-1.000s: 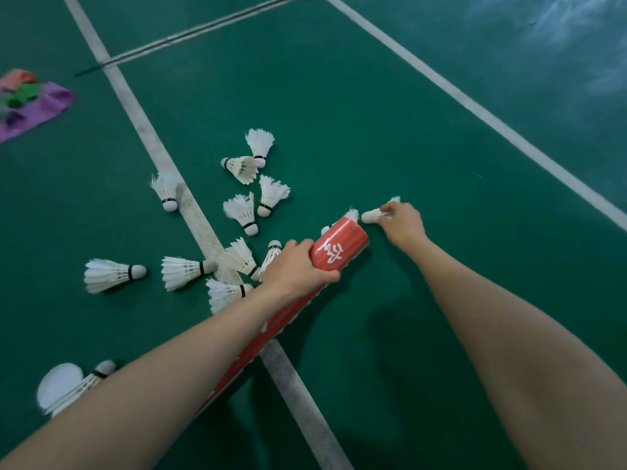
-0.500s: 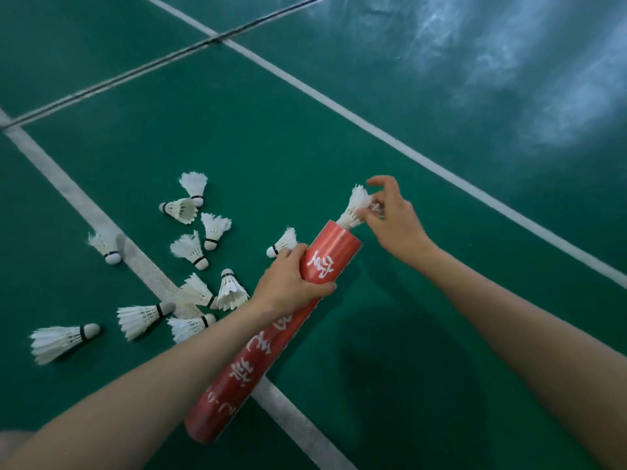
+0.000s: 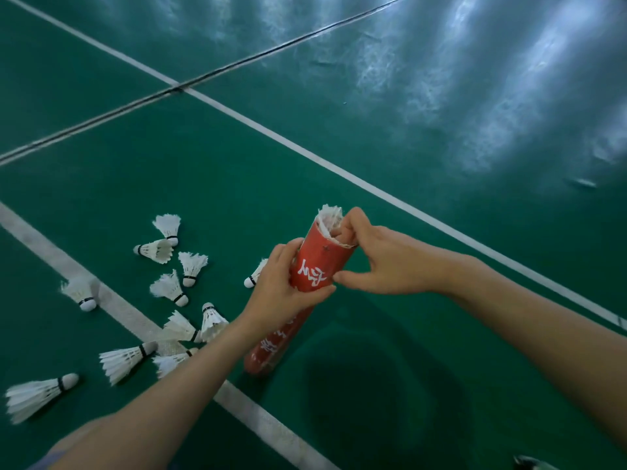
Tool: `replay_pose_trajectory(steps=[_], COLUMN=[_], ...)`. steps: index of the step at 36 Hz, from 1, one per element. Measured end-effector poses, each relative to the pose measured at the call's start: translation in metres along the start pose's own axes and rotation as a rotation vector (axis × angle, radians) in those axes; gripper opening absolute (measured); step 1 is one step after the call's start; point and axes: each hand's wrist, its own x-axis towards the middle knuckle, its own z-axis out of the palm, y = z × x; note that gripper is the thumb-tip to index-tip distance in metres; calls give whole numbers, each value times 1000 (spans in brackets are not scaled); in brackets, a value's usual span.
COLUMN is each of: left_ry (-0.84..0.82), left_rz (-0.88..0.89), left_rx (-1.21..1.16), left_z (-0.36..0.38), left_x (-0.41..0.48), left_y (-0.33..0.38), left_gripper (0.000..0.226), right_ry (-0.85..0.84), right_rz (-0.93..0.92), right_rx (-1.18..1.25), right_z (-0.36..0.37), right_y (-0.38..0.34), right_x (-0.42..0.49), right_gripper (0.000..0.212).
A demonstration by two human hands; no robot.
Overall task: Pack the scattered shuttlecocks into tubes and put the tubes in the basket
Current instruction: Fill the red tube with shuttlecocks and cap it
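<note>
L hand (image 3: 285, 283) wraps the red tube (image 3: 317, 262) just below its open end: thumb laid across the front under the white characters, fingers round the back, forearm running up from the lower left of the head view. The tube is held tilted, mouth up and away from the person, lower end down by the white line (image 3: 118, 310) on the green court floor (image 3: 237, 157); can't tell if that end touches the floor. R hand (image 3: 380, 262) is at the tube mouth, knuckles up, w/ its forearm lying across the lower right. Its fingers (image 3: 349, 225) are bent and tucked into the mouth, against the feathers of a shuttlecock (image 3: 329, 215) that sticks partway out of the rim, feathers up. R thumb is outside, stretched down along the tube wall, tip almost meeting the L thumb. Whether the R fingers actually pinch the shuttlecock or only press on it: can't tell, fingertips are hidden inside the rim. Approx ten loose shuttlecocks (image 3: 168, 286) lie on the floor left of the tube, a few on the white line, most on their sides w/ corks pointing various ways; a half-hidden shuttlecock (image 3: 253, 278) peeks out just behind the L hand's knuckles.
</note>
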Motion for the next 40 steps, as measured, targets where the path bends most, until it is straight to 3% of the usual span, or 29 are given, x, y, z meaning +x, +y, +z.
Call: replay_pose_trajectory(steps=[5,12,18,22,29,36,40], left_ry=[-43,-69,-41,-8,52,75,65], left_rz=[10,23,12,-34,-85,-91,-77], left_rx=[7,23,16,-4,-32,-52,-56], left_z=[-6,-10,-13,-15,-24,-27,-7], left_x=[-1,-7,-6,-1,5,4,5], left_y=[2,3,-1,-5,-10,-8,-2], left_gripper=[74,73,72,75,63,62,67], right_ry=[-185,-428,-485,-352,96,324,369], right_rz=[75,153,147,97,-34,-94,-55], right_rx=[53,31,92,154,118,288,228], right_z=[-12,-17,-20,-14,-8,20,18], right_y=[-10,-16,-21,-18,-7,-6,2], right_x=[12,33,45,51,55,54,31], right_gripper=[60,61,62,55,19,30,29])
